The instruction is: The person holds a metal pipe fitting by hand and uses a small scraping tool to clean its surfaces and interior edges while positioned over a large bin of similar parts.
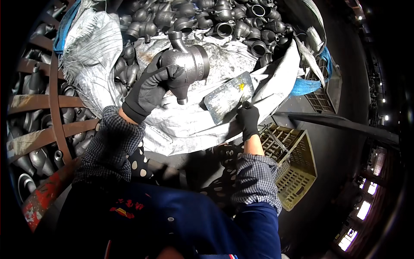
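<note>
My left hand (151, 88), in a black glove, grips a dark grey cast metal pipe fitting (192, 64). The fitting has a wide threaded mouth facing right, a narrower threaded neck on top and a tapered spout pointing down. Gloved in black too, my right hand (248, 117) is closed beside the lower right edge of a flat, scuffed rectangular plate (228, 97) with a yellow mark. Whatever its fingers may hold is hidden. The plate lies tilted on a white woven sack (172, 136), below and right of the raised fitting.
Many similar fittings (224, 29) are heaped in the open sack at the far side. At left, brown metal bars (55, 103) enclose more castings. A yellowish plastic crate (297, 172) stands on the floor at right, near a dark bar (340, 121). Another crate (323, 93) sits farther back.
</note>
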`<action>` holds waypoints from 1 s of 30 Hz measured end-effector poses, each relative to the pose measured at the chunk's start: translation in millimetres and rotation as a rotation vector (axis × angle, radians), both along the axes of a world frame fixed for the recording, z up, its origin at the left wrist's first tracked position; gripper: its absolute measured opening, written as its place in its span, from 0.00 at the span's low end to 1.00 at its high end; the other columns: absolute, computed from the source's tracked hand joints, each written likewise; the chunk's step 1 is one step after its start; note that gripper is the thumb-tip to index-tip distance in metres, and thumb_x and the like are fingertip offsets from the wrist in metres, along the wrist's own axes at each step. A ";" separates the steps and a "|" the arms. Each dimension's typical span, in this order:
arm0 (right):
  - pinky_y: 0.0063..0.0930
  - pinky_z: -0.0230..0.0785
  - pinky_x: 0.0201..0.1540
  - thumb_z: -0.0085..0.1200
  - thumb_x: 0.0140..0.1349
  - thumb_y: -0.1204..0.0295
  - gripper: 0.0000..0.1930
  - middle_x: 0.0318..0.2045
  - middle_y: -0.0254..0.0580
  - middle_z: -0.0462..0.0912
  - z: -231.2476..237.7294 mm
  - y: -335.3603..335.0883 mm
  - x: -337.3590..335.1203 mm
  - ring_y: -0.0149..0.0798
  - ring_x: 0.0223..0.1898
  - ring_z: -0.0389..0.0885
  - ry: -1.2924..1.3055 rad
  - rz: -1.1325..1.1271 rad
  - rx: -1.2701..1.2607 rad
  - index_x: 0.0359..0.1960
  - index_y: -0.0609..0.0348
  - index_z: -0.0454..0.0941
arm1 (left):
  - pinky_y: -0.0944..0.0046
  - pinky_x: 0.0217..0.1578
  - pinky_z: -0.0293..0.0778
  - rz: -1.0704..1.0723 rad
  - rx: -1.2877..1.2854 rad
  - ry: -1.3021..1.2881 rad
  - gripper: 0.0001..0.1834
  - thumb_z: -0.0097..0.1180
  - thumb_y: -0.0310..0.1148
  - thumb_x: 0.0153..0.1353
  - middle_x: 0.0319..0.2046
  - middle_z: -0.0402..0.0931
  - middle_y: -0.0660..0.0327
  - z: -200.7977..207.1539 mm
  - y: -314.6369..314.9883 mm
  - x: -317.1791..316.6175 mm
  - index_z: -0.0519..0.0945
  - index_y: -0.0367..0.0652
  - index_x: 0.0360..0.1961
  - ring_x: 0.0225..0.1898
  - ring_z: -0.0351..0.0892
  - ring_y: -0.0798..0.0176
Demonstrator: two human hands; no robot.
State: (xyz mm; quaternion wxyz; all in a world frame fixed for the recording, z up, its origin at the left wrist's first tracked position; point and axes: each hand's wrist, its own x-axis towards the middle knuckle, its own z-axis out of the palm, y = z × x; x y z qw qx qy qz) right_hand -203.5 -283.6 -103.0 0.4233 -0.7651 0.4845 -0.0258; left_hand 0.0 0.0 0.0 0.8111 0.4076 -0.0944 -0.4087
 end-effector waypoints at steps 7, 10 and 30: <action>0.31 0.70 0.26 0.49 0.51 0.77 0.10 0.21 0.46 0.80 -7.9 4.0 -0.8 0.38 0.22 0.80 -0.015 0.062 -0.169 0.34 0.59 0.81 | 0.49 0.41 0.79 -0.077 -0.049 0.055 0.28 0.58 0.36 0.60 0.50 0.73 0.53 8.4 2.6 -2.4 0.66 0.42 0.60 0.51 0.75 0.56; 0.32 0.70 0.27 0.47 0.51 0.78 0.10 0.22 0.46 0.81 9.4 10.7 4.9 0.39 0.24 0.80 -0.017 0.060 -0.105 0.33 0.59 0.81 | 0.47 0.39 0.80 -0.053 -0.036 0.014 0.29 0.60 0.37 0.59 0.50 0.72 0.53 10.0 2.8 -5.1 0.66 0.41 0.60 0.51 0.74 0.55; 0.16 0.60 0.23 0.51 0.64 0.75 0.19 0.28 0.39 0.80 178.8 100.1 28.1 0.22 0.20 0.68 -0.536 0.276 0.321 0.56 0.67 0.73 | 0.60 0.58 0.66 0.051 -0.112 -0.223 0.51 0.70 0.22 0.40 0.55 0.65 0.61 14.5 -19.1 -12.0 0.56 0.44 0.66 0.63 0.60 0.63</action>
